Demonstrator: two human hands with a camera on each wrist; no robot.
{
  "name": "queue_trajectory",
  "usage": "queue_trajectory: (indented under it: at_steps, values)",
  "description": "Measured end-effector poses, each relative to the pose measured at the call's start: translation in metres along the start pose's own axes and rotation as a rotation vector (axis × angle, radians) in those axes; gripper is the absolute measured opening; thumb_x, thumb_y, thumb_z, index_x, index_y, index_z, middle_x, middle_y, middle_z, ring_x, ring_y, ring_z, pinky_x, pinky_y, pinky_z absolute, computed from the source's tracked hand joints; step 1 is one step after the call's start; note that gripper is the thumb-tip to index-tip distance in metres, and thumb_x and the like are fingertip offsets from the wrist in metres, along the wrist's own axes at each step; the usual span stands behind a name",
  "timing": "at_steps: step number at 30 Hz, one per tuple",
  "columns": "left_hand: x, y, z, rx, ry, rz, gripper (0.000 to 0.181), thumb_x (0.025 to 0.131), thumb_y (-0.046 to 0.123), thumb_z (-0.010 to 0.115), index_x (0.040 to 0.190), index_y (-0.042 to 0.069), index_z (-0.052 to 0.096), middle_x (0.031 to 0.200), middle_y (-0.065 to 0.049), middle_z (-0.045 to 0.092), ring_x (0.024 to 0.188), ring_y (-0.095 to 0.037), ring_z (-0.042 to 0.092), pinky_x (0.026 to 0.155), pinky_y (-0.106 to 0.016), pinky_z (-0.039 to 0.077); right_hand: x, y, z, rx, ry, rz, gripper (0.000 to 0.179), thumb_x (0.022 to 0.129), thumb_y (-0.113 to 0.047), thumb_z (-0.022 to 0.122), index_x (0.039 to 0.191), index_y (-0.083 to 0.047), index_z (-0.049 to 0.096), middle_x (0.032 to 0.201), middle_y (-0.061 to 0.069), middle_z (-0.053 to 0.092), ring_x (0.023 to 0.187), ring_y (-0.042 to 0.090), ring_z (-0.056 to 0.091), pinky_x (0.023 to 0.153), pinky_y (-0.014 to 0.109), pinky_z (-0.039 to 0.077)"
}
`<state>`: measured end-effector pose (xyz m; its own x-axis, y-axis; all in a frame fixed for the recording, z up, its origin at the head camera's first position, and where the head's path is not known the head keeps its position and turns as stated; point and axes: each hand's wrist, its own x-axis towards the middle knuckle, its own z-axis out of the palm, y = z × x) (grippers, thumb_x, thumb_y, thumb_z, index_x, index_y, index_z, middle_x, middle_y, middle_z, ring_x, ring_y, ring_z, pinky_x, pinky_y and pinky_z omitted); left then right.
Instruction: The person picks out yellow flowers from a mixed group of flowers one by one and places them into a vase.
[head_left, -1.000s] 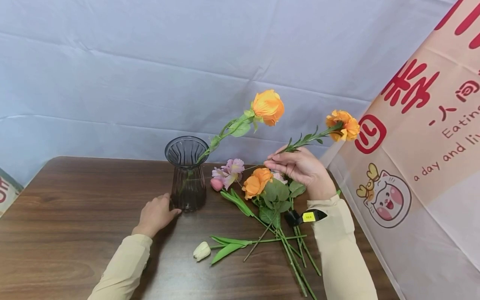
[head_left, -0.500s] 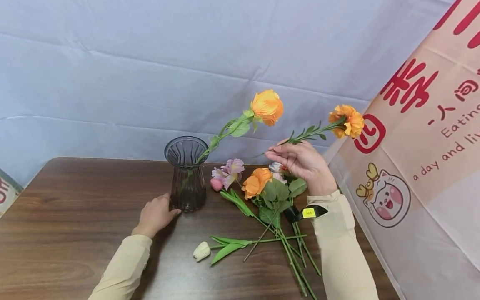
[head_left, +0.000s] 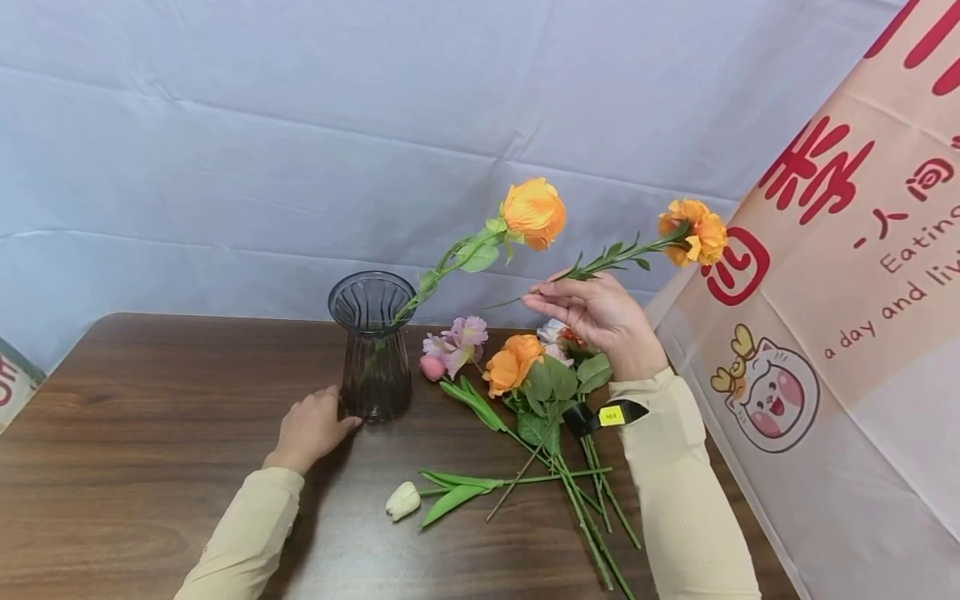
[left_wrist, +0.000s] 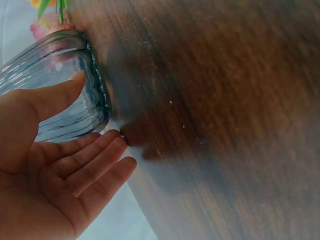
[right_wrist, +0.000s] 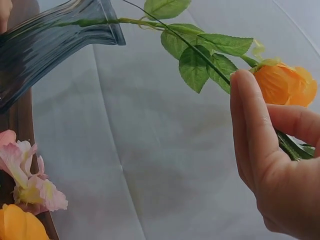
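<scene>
— Lifted slightly over the last second: ruffled orange bloom (head_left: 697, 233), together with right hand (head_left: 596, 317). Thin stem tail (head_left: 504, 303) now clear above purple flower (head_left: 467, 335), just right of the vase (head_left: 377, 379).

— Held how?

— Pinched by the stem between thumb and fingertips. Bloom end aimed away from the vase, tail towards it. Apart from the rim in head view; not yet inside.

— And left hand (head_left: 311, 429)?

— Unmoved. Fingers extended low beside the vase's base, not curled round it; thumb apparently against the glass.

— Already in the vase?

— One orange rose (head_left: 534, 212), leaning out rightward.

— Lying loose?

— Second orange rose (head_left: 513, 365), right of the vase. White tulip (head_left: 403, 501) on the vase's near side.

— Meaning for the work?

— Judged from this: pinched stem free of loose flowers, tail leading vaseward. Possible snag: leaning rose crowding the vase's right rim. Light touch at base probably useful against tipping.
</scene>
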<state>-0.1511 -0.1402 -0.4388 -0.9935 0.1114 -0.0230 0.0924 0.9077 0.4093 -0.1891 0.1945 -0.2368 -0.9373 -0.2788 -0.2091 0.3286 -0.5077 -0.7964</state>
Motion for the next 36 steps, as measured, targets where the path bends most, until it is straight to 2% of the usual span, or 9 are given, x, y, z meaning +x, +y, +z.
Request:
queue_trajectory:
  at_steps: [11, 22, 31, 36]
  values:
    - [0.001, -0.001, -0.002, 0.000, 0.004, -0.002, 0.050, 0.080, 0.029, 0.070, 0.106, -0.011, 0.054, 0.094, -0.029, 0.061, 0.081, -0.046, 0.058, 0.065, -0.054, 0.047, 0.008, -0.004, 0.008, -0.137, -0.042, -0.013, 0.023, 0.086, 0.021, 0.039, 0.079, 0.014, 0.060, 0.082, 0.026, 0.059, 0.081, 0.034, 0.065, 0.079, 0.037, 0.050]
    - [0.001, 0.000, 0.000, 0.001, -0.003, -0.004, 0.052, 0.080, 0.029, 0.070, 0.109, -0.012, 0.053, 0.096, -0.029, 0.060, 0.082, -0.046, 0.058, 0.066, -0.054, 0.047, 0.010, -0.005, 0.020, -0.265, -0.028, -0.067, 0.025, 0.085, 0.021, 0.041, 0.075, 0.010, 0.062, 0.078, 0.023, 0.062, 0.076, 0.032, 0.066, 0.077, 0.038, 0.051]
    - [0.000, 0.001, 0.000, 0.007, -0.001, -0.004, 0.054, 0.080, 0.028, 0.070, 0.111, -0.013, 0.053, 0.097, -0.030, 0.060, 0.083, -0.046, 0.058, 0.066, -0.054, 0.047, 0.011, 0.000, 0.037, -0.374, -0.004, -0.118, 0.014, 0.085, 0.019, 0.045, 0.081, 0.012, 0.057, 0.078, 0.022, 0.062, 0.073, 0.030, 0.066, 0.076, 0.040, 0.051]
    - [-0.001, 0.001, 0.001, 0.006, 0.010, -0.001, 0.053, 0.080, 0.029, 0.070, 0.109, -0.012, 0.053, 0.095, -0.029, 0.060, 0.082, -0.046, 0.058, 0.066, -0.054, 0.047, 0.010, 0.003, 0.045, -0.400, 0.023, -0.143, 0.008, 0.084, 0.018, 0.047, 0.083, 0.013, 0.054, 0.077, 0.022, 0.061, 0.070, 0.031, 0.066, 0.074, 0.040, 0.052]
